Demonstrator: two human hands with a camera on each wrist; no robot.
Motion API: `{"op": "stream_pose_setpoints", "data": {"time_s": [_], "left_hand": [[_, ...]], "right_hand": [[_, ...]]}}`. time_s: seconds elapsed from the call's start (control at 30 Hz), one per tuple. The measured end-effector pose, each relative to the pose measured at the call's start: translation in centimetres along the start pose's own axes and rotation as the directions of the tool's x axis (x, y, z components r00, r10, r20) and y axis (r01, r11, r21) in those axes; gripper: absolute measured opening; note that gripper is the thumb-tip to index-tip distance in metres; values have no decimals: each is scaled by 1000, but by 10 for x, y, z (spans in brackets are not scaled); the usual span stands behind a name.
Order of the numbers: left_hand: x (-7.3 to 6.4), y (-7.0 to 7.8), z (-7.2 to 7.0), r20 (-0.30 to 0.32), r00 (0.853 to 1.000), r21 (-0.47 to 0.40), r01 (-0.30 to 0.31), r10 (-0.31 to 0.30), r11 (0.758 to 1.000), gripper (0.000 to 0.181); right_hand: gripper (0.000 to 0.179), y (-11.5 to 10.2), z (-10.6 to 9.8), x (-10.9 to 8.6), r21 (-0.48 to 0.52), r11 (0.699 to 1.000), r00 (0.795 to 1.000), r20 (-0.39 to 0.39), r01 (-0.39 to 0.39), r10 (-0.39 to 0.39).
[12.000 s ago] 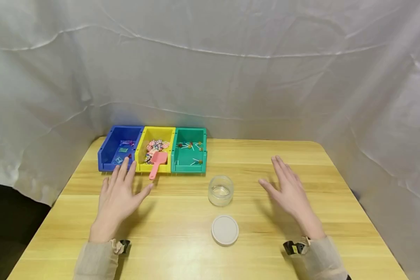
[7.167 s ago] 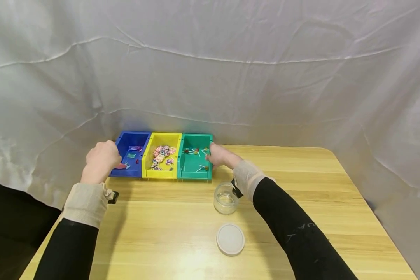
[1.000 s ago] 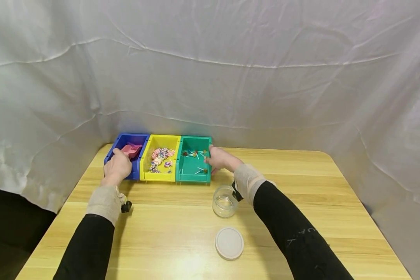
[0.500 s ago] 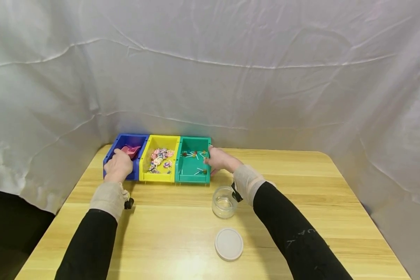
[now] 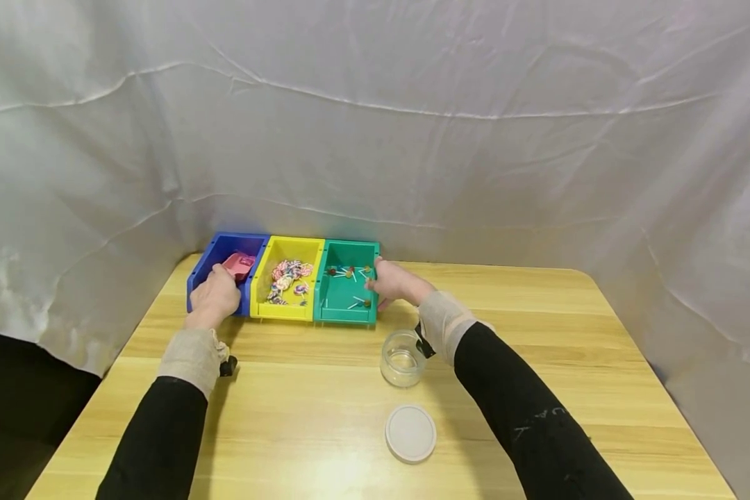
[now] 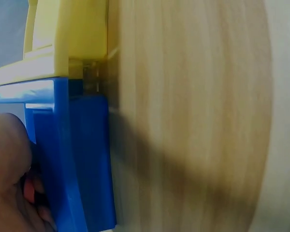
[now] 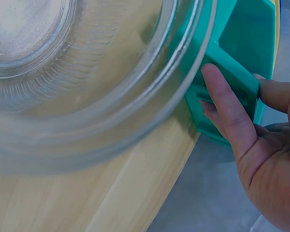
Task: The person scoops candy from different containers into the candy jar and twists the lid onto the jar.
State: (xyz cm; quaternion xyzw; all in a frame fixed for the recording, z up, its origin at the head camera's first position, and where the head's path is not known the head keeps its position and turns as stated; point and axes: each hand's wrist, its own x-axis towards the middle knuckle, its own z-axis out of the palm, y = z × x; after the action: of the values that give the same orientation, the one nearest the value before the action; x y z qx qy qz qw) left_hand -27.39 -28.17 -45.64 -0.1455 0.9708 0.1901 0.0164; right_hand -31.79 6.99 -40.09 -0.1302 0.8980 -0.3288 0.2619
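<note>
My left hand (image 5: 214, 295) grips the handle of a pink scoop (image 5: 237, 265) inside the blue bin (image 5: 242, 300). Something magenta and shiny, apparently wrapped candy, lies in the scoop. In the left wrist view the curled fingers sit behind the wall of the blue bin (image 6: 92, 164), with a sliver of pink handle showing. My right hand (image 5: 401, 283) holds the right side wall of the green bin (image 5: 345, 317). The right wrist view shows the thumb on one side of that wall and the fingers on the other. Several small lollipops (image 5: 348, 271) lie in the green bin.
Between them stands a yellow bin (image 5: 282, 313) with swirled lollipops (image 5: 285, 276). An open glass jar (image 5: 403, 371) stands under my right wrist, its pale round lid (image 5: 410, 434) lying nearer on the wooden table (image 5: 300, 417). Grey cloth (image 5: 450, 173) hangs behind.
Earlier both hands were apart over the table and the scoop lay in the yellow bin. My left hand took it into the blue bin; my right took hold of the green bin.
</note>
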Motion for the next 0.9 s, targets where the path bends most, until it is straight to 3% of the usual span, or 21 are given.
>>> {"op": "stream_pose_setpoints", "data": {"time_s": [0.3,0.47,0.73,0.9], "left_hand": [[-1,-4,0,-55,998,-84,-8,4,996,40],[0,-4,1,-54,999,-108,-9,4,994,38],[2,2,0,-25,1000,-44,11,-12,999,45],[2,-1,5,-42,999,-78,13,-16,997,41]], "right_hand": [[81,-1,-1,-1,-28,1000,1000,7,5,-5],[80,0,-2,-2,-30,1000,1000,13,9,-9],[80,0,-2,-2,-21,1000,1000,-3,2,-2],[80,1,0,-1,-23,1000,1000,-1,8,-8]]}}
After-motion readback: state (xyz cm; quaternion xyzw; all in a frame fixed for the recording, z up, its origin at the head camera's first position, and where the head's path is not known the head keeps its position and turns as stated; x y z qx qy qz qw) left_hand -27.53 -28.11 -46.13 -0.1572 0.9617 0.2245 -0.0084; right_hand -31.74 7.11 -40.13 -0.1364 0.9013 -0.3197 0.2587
